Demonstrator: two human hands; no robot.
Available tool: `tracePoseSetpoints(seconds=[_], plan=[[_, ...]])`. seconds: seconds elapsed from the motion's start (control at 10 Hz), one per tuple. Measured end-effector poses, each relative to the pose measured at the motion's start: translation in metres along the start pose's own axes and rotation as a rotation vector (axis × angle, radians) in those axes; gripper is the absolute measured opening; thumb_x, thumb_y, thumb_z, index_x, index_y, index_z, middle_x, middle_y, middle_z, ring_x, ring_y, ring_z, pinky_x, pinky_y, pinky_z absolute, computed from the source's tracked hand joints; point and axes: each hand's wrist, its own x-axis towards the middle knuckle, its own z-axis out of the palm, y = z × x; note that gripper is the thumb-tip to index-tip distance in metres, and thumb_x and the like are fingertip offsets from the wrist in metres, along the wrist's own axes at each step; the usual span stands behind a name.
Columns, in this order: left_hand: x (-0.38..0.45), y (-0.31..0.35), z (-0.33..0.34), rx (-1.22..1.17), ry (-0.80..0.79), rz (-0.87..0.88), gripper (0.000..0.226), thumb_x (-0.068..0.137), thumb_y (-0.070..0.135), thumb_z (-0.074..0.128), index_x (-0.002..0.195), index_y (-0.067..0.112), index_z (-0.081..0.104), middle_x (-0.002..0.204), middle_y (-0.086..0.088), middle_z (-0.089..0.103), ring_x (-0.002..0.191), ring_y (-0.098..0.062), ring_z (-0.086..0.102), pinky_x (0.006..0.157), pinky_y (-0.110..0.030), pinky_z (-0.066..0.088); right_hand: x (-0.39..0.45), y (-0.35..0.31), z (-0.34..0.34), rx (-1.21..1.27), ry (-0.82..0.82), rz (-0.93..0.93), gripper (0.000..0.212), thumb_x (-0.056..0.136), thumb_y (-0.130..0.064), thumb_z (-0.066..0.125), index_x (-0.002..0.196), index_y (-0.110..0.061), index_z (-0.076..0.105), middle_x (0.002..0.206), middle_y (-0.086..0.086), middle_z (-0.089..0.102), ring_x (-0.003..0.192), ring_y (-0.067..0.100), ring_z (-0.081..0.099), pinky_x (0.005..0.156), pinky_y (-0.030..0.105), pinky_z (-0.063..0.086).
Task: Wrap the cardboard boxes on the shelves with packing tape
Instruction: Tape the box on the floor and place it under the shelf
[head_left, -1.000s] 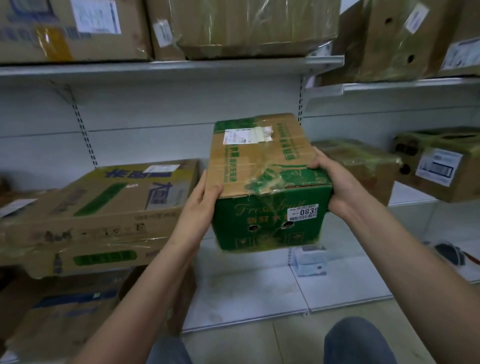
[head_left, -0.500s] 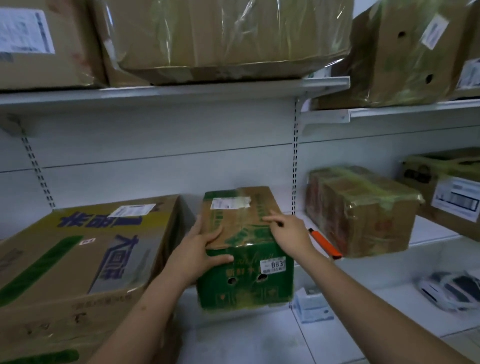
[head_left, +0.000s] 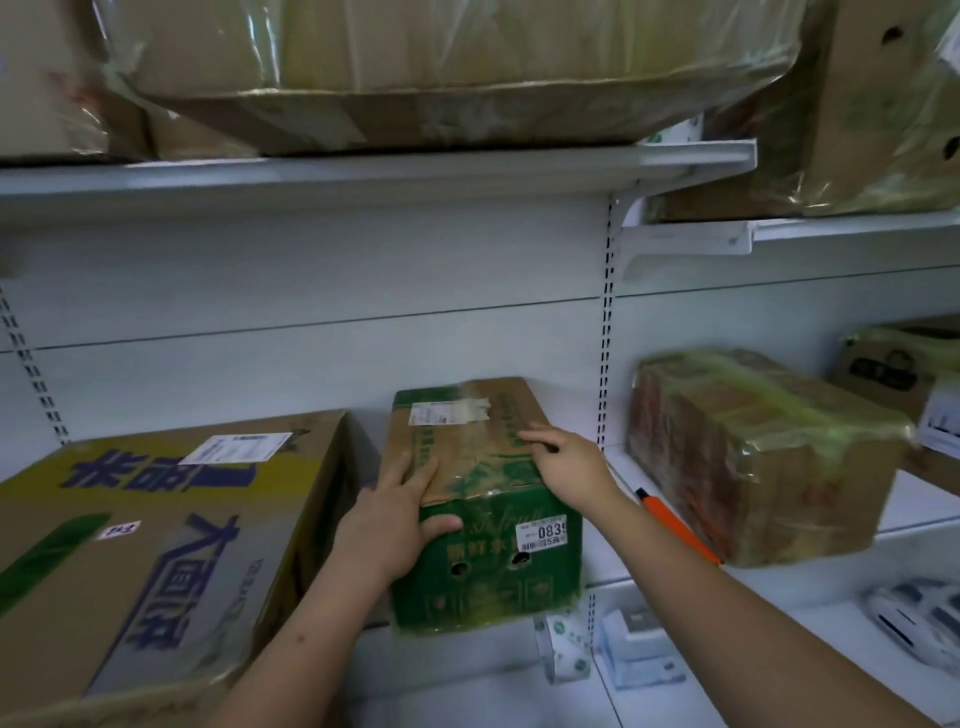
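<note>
A small cardboard box (head_left: 488, 582) with a green front, a brown top and a glossy film of tape stands in the gap between two bigger boxes, its white label facing up. My left hand (head_left: 384, 525) holds its front left corner, fingers on top and thumb across the green face. My right hand (head_left: 566, 462) lies on the right side of the top, fingers spread over the taped flap. A roll of white tape with green dots (head_left: 563, 649) stands just below the box.
A large yellow and brown box (head_left: 156, 545) sits close on the left. A film-wrapped box (head_left: 753, 457) sits on the right, with an orange cutter (head_left: 675, 525) beside it. The upper shelf (head_left: 363, 176) carries wrapped boxes overhead. A small white box (head_left: 639, 649) lies lower right.
The box went from being held up in front of me to sitting back between the other boxes. My right hand slid from its side onto its top.
</note>
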Motion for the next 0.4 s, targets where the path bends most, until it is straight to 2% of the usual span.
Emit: tracePoseSetpoints(seconds=[0.1, 0.2, 0.3, 0.4], plan=[[-0.006, 0.006, -0.004, 0.009, -0.027, -0.034, 0.082, 0.092, 0.065, 0.047, 0.158, 0.04, 0.005, 0.166, 0.007, -0.003, 0.145, -0.041, 0.022, 0.114, -0.052, 0.034, -0.009, -0.005, 0.001, -0.126, 0.078, 0.006, 0.037, 0.098, -0.019, 0.043, 0.123, -0.027, 0.069, 0.141, -0.004, 0.057, 0.067, 0.003, 0.052, 0.057, 0.015, 0.038], [-0.014, 0.017, -0.012, 0.115, -0.028, -0.081, 0.079, 0.094, 0.065, 0.045, 0.157, 0.035, 0.009, 0.165, -0.001, 0.005, 0.145, -0.043, 0.019, 0.112, -0.055, 0.033, -0.024, -0.026, -0.007, -0.473, 0.097, -0.017, 0.036, 0.099, -0.023, 0.039, 0.119, -0.022, 0.069, 0.116, 0.005, 0.07, 0.087, 0.023, 0.063, 0.067, 0.024, 0.044], [-0.029, 0.028, -0.024, 0.198, -0.023, -0.099, 0.072, 0.097, 0.057, 0.047, 0.155, 0.026, 0.019, 0.158, -0.013, 0.018, 0.139, -0.041, 0.028, 0.111, -0.053, 0.033, -0.041, -0.055, -0.015, -0.645, -0.104, -0.081, 0.024, 0.097, -0.024, 0.045, 0.093, -0.014, 0.066, 0.092, 0.008, 0.065, 0.086, 0.028, 0.063, 0.066, 0.027, 0.041], [-0.043, 0.029, -0.051, 0.135, 0.005, -0.054, 0.064, 0.099, 0.05, 0.048, 0.152, 0.021, 0.027, 0.153, -0.014, 0.027, 0.138, -0.04, 0.031, 0.113, -0.055, 0.031, -0.064, -0.091, -0.037, -0.491, -0.31, -0.226, 0.033, 0.098, -0.027, 0.051, 0.066, -0.023, 0.057, 0.071, 0.0, 0.057, 0.076, 0.028, 0.062, 0.061, 0.033, 0.043]])
